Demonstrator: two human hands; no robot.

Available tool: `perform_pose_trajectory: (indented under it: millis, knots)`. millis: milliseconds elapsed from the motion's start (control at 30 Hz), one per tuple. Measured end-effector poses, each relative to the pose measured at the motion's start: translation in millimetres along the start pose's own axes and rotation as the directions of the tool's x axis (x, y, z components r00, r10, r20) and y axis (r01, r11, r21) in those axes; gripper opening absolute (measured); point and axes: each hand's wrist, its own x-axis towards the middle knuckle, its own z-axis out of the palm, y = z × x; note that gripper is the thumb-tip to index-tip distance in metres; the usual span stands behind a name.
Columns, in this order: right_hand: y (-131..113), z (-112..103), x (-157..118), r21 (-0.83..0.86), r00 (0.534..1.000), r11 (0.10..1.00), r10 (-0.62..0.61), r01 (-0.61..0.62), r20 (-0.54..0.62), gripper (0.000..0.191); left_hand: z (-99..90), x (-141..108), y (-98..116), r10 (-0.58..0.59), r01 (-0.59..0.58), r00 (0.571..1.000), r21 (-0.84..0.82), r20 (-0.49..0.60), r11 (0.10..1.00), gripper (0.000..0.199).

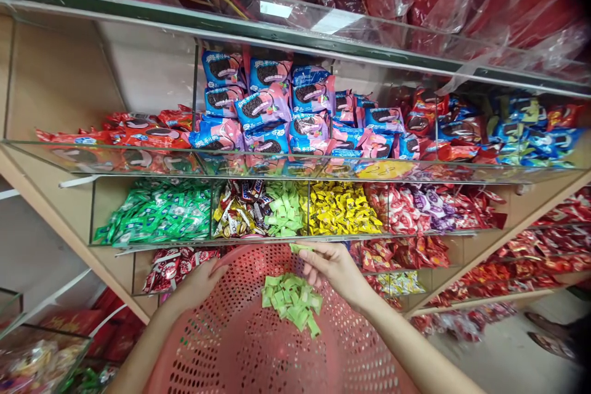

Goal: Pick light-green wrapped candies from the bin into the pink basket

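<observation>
A red perforated plastic basket fills the lower middle of the view, tilted toward me. Inside it lies a small heap of light green wrapped candies. My left hand is closed on the basket's left rim, its fingertips partly hidden. Over the far right rim, my right hand pinches a light green candy between thumb and fingers. Just above that hand, more of the same green candies sit in a shelf compartment.
Beside that compartment are green packets on the left and yellow candies on the right. Packaged cookies fill the shelf above, behind a glass front. Red-wrapped sweets line lower right shelves. A person's shoe shows at the far right.
</observation>
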Motion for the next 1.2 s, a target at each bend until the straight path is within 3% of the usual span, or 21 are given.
perform_pose_trajectory:
  millis: [200,333,533,633,800,967,1200]
  knots:
    - [5.8,-1.3,-12.5,-0.001,0.993,0.996,-0.086,0.086,-0.083,0.045,0.2,1.1,-1.7,0.005,-0.006,1.000,0.033,0.015,0.999,0.038]
    - [4.0,0.0,-18.5,-0.011,0.987,0.991,-0.131,0.130,-0.096,0.035,-0.5,0.3,-0.5,0.010,-0.010,1.000,0.023,0.013,1.000,0.039]
    - [3.3,2.1,-20.2,0.038,0.985,0.985,-0.164,0.166,-0.054,0.041,0.5,0.1,-2.1,0.002,-0.002,1.000,0.042,-0.001,0.999,0.039]
    - [3.7,2.9,-19.5,0.105,0.981,0.976,-0.186,0.191,-0.058,0.035,1.4,0.7,-2.8,0.006,-0.005,1.000,0.033,-0.006,0.999,0.038]
    - [4.7,0.0,-18.7,0.110,0.990,0.984,-0.136,0.140,-0.047,0.024,1.3,0.3,-1.0,0.009,-0.009,1.000,0.030,-0.011,1.000,0.037]
    - [11.2,-5.5,-17.6,0.123,0.993,0.986,-0.110,0.114,-0.042,0.033,1.1,-0.7,-0.3,0.013,-0.012,1.000,0.033,-0.014,0.999,0.035]
    - [16.4,-8.2,-17.0,0.075,0.994,0.991,-0.109,0.110,-0.027,0.032,0.6,-0.7,0.2,0.018,-0.018,1.000,0.022,-0.004,1.000,0.038]
